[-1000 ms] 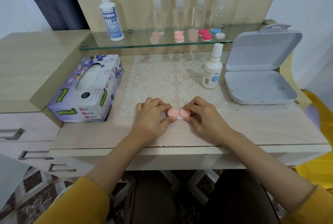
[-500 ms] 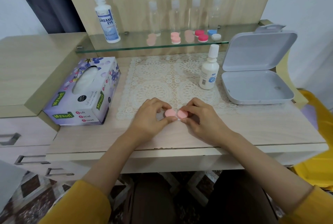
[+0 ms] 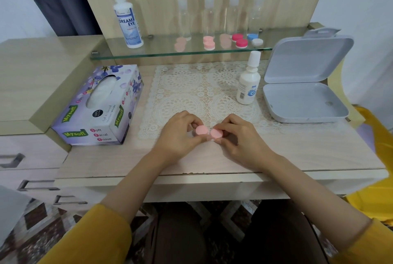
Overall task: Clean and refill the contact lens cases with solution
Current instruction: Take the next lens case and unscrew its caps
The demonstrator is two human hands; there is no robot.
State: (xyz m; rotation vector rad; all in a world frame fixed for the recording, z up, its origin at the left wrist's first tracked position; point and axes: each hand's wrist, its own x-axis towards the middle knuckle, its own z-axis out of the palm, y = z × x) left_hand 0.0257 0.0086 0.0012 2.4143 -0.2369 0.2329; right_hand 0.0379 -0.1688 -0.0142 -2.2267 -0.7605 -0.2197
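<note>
A contact lens case with two pink caps (image 3: 209, 132) lies at the near edge of the lace mat (image 3: 191, 91). My left hand (image 3: 180, 136) pinches its left cap and my right hand (image 3: 240, 138) pinches its right cap, fingers curled round each. A small white solution bottle (image 3: 247, 85) stands upright on the mat's right side. A taller Dream Eye solution bottle (image 3: 127, 21) stands on the glass shelf (image 3: 161, 51). Other lens cases sit on that shelf: a pink one (image 3: 208, 43), a red one (image 3: 239, 40) and a blue and white one (image 3: 255, 39).
A Mysoft tissue box (image 3: 102, 106) lies left of the mat. An open grey hinged box (image 3: 304, 93) sits at the right, lid up. Several clear small bottles (image 3: 221, 15) line the back of the shelf. The desk's front edge (image 3: 191, 176) runs below my wrists.
Both hands stay on the pink caps; their fingers shift slightly. The camera has turned a little, so the scene sits differently in view.
</note>
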